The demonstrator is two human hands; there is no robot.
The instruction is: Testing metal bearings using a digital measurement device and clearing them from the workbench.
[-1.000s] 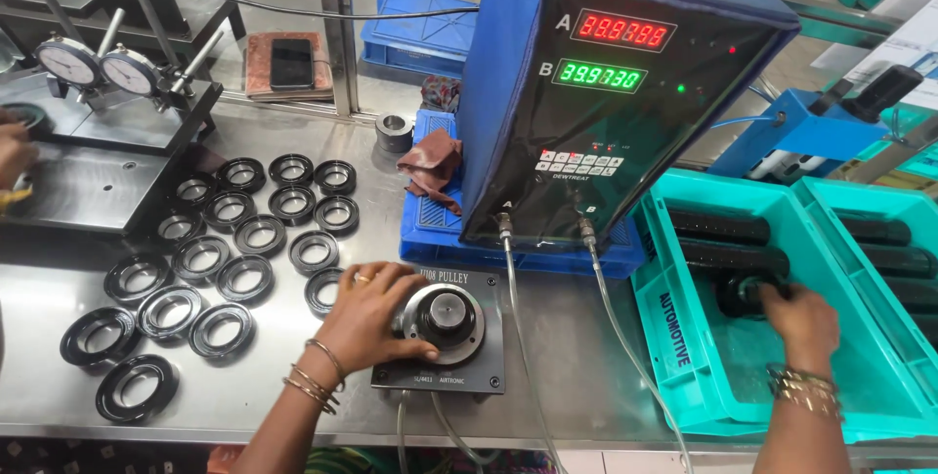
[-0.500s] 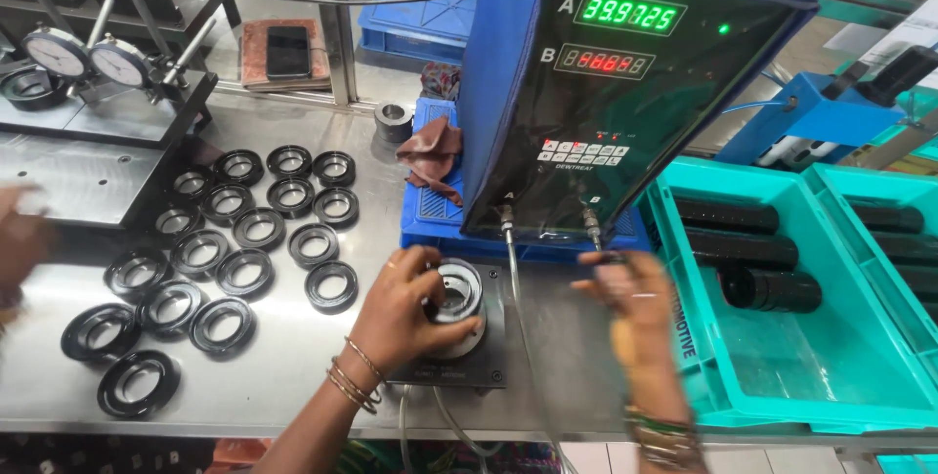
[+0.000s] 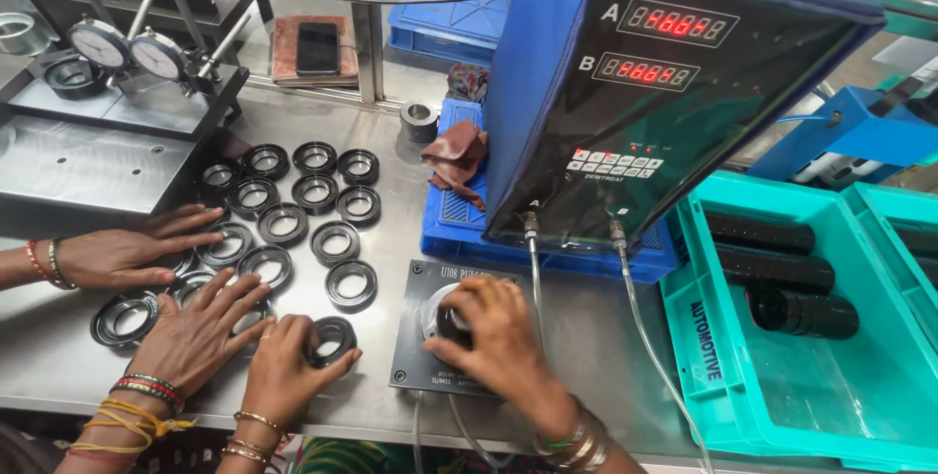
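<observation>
At lower centre, the right hand (image 3: 493, 337) presses closed over a ring seated on the gauge fixture plate (image 3: 415, 337). Just left, the left hand (image 3: 285, 366) pinches a black ring (image 3: 334, 337) on the steel table (image 3: 391, 200). A co-worker's hands (image 3: 127, 257) lie spread on rings further left.

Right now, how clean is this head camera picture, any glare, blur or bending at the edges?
Head view: mostly sharp; the steel table shows soft glare patches; the red display digits bloom and read poorly; wide-angle bending tilts the blue gauge box and the post behind it; the right hand on the fixture and the left hand by a black ring look crisp.
</observation>
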